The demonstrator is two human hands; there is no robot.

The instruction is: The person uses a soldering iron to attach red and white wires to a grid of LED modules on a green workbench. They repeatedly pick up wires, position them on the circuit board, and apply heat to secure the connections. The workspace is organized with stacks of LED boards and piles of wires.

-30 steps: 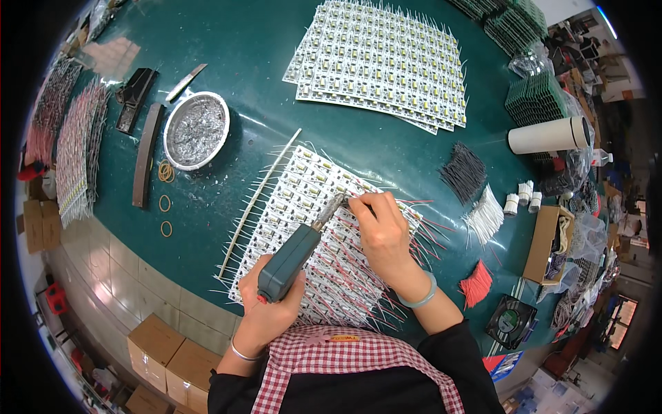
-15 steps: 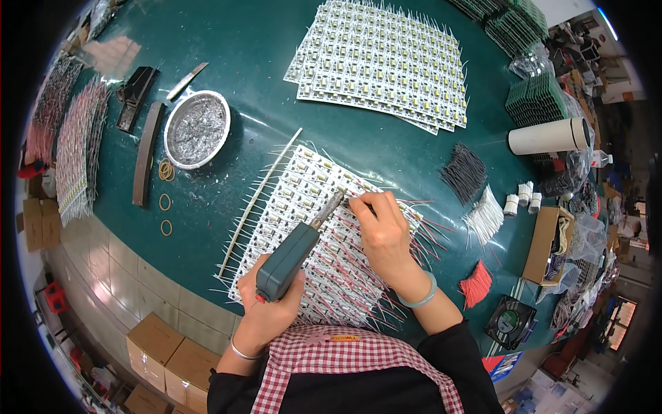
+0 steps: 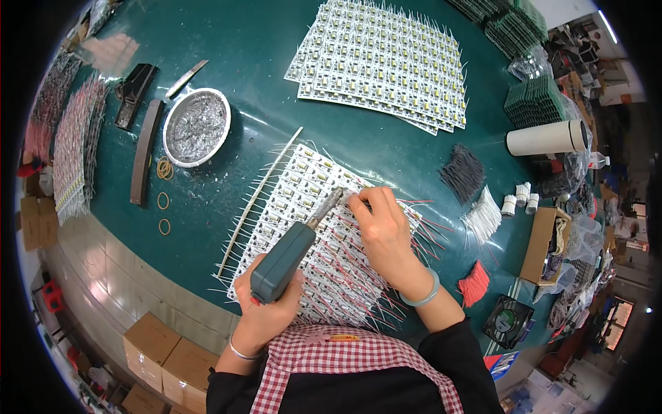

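Hands (image 3: 331,269) on soldering iron (image 3: 286,259), board (image 3: 310,200)

Teal soldering gun (image 3: 284,261), red wires (image 3: 476,283), green table (image 3: 262,55).

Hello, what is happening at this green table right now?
A person is soldering. The left hand grips a teal soldering iron, its metal tip on a white panel of small circuit boards lying on the green table. The right hand pinches something thin at the tip, too small to tell. Red wires already stick out of many boards. A second panel lies further away, a round tray of silvery metal to the left, bundles of black, white and red wires to the right.
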